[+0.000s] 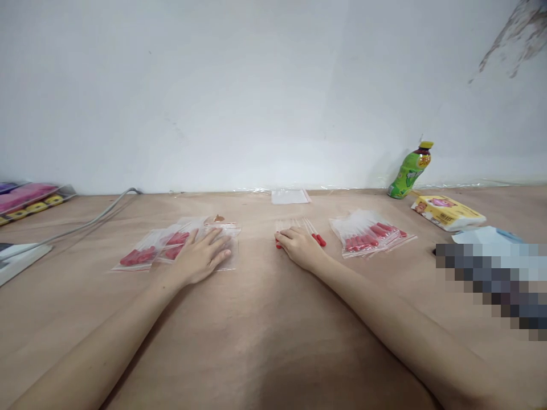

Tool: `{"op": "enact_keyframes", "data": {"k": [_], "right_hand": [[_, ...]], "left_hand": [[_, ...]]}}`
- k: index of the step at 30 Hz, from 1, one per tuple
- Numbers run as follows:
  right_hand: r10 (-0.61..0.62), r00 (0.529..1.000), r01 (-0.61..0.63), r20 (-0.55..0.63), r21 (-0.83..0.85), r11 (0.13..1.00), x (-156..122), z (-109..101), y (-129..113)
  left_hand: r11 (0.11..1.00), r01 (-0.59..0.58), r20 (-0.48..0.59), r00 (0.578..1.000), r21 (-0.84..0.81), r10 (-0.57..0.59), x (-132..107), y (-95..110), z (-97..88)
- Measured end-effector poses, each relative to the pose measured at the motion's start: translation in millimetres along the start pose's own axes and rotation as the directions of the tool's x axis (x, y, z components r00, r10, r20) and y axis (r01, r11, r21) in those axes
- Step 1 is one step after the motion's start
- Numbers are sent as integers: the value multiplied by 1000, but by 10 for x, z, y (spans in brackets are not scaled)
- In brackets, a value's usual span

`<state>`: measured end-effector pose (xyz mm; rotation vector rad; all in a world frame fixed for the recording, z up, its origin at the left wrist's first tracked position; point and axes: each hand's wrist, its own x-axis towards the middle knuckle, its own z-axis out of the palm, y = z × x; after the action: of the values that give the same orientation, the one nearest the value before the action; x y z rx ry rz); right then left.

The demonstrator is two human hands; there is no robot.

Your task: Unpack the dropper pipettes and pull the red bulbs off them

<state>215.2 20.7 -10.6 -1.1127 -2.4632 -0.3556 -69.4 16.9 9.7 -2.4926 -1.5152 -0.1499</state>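
Note:
My left hand lies with fingers spread on a clear zip-lock bag that looks flat, partly hidden under the palm. Beside it, more zip-lock bags overlap and hold red-handled pieces. My right hand rests palm down, fingers stretched out, over a row of loose thin pale sticks with red handles; red ends also show at its fingertips. What the sticks are for kind I cannot make out. Right of that hand, another group of zip-lock bags contains red-handled pieces.
A white zip-lock bag stack lies near the wall. At right are a green drink bottle, a yellow tissue pack and a pale blue-white packet. A grey cable and a pink packet are at left.

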Motion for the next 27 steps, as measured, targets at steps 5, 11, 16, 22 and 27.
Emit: {"op": "enact_keyframes", "data": {"k": [5, 11, 16, 22, 27], "right_hand": [[20, 1000, -20, -5, 6, 1000, -4, -29, -41], [55, 998, -55, -9, -10, 998, -58, -105, -96], [54, 998, -54, 18, 30, 998, 107, -135, -122], [47, 982, -76, 183, 151, 986, 740, 106, -224], [50, 975, -74, 218, 101, 992, 959, 354, -380]], "left_hand": [[932, 354, -222, 917, 71, -331, 43, -130, -149], [834, 547, 140, 822, 77, -552, 19, -382, -16], [853, 515, 168, 837, 79, -521, 21, -407, 53], [863, 501, 177, 846, 62, -504, 16, -384, 25], [844, 537, 194, 826, 17, -529, 38, -428, -66]]}}
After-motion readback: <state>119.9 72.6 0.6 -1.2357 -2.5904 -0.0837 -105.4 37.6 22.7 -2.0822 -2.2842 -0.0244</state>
